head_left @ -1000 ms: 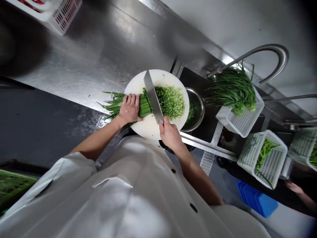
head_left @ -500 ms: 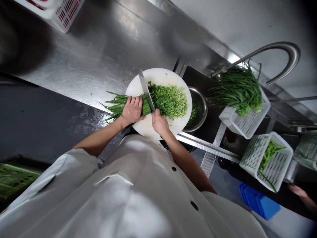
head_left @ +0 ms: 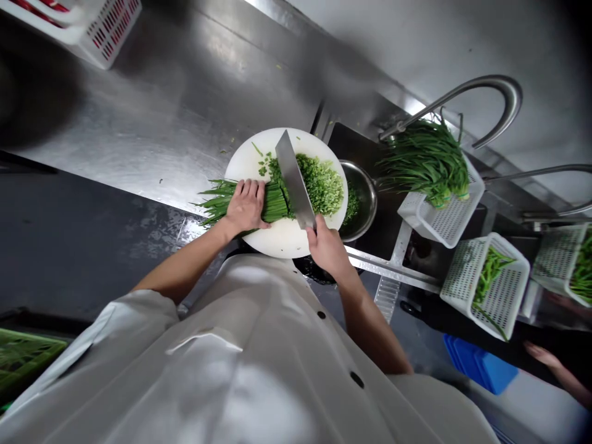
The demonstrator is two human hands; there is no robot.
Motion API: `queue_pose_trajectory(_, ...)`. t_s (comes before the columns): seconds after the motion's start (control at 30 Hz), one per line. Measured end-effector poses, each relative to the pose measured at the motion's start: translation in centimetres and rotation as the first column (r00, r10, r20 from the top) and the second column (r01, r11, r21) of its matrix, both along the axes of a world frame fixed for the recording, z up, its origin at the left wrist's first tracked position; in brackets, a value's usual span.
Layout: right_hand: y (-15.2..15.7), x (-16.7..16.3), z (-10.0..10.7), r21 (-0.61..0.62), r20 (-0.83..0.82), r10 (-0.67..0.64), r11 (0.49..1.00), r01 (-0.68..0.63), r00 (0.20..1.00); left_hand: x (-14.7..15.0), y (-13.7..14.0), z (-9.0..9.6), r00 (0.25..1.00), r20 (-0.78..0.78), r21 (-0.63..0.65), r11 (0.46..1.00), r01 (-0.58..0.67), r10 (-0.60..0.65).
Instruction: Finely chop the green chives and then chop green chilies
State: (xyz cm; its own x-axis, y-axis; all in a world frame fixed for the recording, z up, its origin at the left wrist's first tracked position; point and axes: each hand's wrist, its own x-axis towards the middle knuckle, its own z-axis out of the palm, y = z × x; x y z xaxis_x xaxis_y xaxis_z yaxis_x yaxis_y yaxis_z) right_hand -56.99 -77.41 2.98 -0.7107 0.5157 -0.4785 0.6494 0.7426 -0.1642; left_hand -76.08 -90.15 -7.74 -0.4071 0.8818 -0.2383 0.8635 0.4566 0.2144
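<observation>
- Steel counter, grey wall behind.
- White board at the counter's edge, bearing chopped greens.
- Left hand: grip clasping long greens against board.
- Right hand: grip clenched around cleaver.

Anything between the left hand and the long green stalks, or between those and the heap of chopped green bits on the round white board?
Nothing visible between the left hand and the stalks; they touch. The broad silvery metal cleaver, in the right hand, stands between the stalks and most of the heap.
</observation>
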Motion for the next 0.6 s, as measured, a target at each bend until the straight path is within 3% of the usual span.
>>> queue_pose_trajectory(0.17, -1.9, 2.1, 3.2, -0.077, 0.161, 0.031, 0.997, -0.018, 0.986, 0.9, -0.4, -0.5, 0.999, -0.033, 0.029, 1.000, 0.003, -0.003)
queue_pose_trajectory(0.3, -1.8, 2.1, 3.6, -0.132, 0.209, 0.059, 0.991, -0.031, 0.976, 1.4, -0.4, -0.9, 1.000, -0.030, 0.024, 1.000, 0.011, -0.010)
queue_pose_trajectory(0.37, -1.5, 0.9, 2.5, -0.158, 0.195, 0.060, 0.987, -0.029, 0.979, 1.5, -0.3, -1.0, 0.999, -0.033, 0.007, 1.000, 0.012, -0.012)
queue_pose_trajectory(0.53, -0.8, -3.1, -3.8, -0.124, 0.111, 0.029, 0.992, -0.015, 0.993, 1.6, -0.4, -0.9, 1.000, -0.019, 0.018, 1.000, 0.013, -0.013)
queue_pose_trajectory(0.6, -0.4, -3.6, -5.3, -0.098, 0.085, 0.033, 0.995, -0.025, 0.996, 1.7, -0.5, -0.8, 1.000, -0.016, 0.037, 0.999, -0.001, 0.002)
